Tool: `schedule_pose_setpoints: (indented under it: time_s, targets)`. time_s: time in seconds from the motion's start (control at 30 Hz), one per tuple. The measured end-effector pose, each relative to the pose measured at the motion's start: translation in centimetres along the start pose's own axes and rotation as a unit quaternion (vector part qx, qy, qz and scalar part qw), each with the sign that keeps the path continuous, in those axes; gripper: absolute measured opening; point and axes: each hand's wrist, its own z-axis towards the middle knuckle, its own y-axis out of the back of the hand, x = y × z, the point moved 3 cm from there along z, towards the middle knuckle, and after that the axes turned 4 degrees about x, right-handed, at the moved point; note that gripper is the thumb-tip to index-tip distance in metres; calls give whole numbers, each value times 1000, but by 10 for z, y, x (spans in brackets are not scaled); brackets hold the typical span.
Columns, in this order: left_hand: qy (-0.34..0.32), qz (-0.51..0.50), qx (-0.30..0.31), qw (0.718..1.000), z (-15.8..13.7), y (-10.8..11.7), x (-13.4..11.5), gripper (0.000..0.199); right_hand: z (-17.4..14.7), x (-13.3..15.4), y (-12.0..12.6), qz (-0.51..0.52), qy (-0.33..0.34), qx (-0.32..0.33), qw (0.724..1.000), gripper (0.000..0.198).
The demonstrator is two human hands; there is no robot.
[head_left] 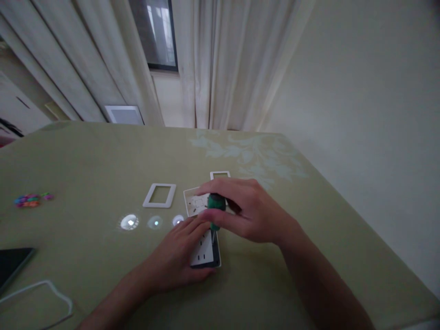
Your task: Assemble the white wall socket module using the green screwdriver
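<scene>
My right hand grips a screwdriver by its green and black handle, fingers wrapped round it. Its shaft points down at the right edge of a wall socket, white with dark slots and a dark border. My left hand holds this socket against the table, thumb along its near edge and fingers over its far part. Just beyond lies another white socket plate, partly covered by my right fingers. The exact spot under the screwdriver tip is hard to make out.
A white square frame lies left of the plates; a second white frame sits behind my right hand. Small colourful pieces, a dark flat object and a white cable are at the left. A wall borders the table's right side.
</scene>
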Motion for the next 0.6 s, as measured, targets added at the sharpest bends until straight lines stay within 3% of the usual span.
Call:
schedule_pose_setpoints:
  time_s: [0.1, 0.2, 0.27, 0.37, 0.5, 0.6]
  targets:
    - [4, -7, -4, 1000, 0, 0, 0, 73, -3, 9, 3, -81, -14, -17, 996, 38]
    - [-1, -16, -14, 1000, 0, 1, -2, 71, -3, 15, 0, -7, 16, 43, 999, 41]
    - [0, -12, -11, 1000, 0, 1, -2, 71, -4, 16, 0, -3, 19, 48, 999, 39]
    - [1, -6, -2, 1000, -1, 2, -2, 63, -5, 14, 1, -84, -23, 4, 996, 36]
    - [1, -13, -9, 1000, 0, 3, -3, 61, -7, 18, -2, 7, 21, 68, 997, 45]
    - [4, -16, -9, 1000, 1, 3, -4, 60, -9, 19, 0, -55, 15, 45, 997, 31]
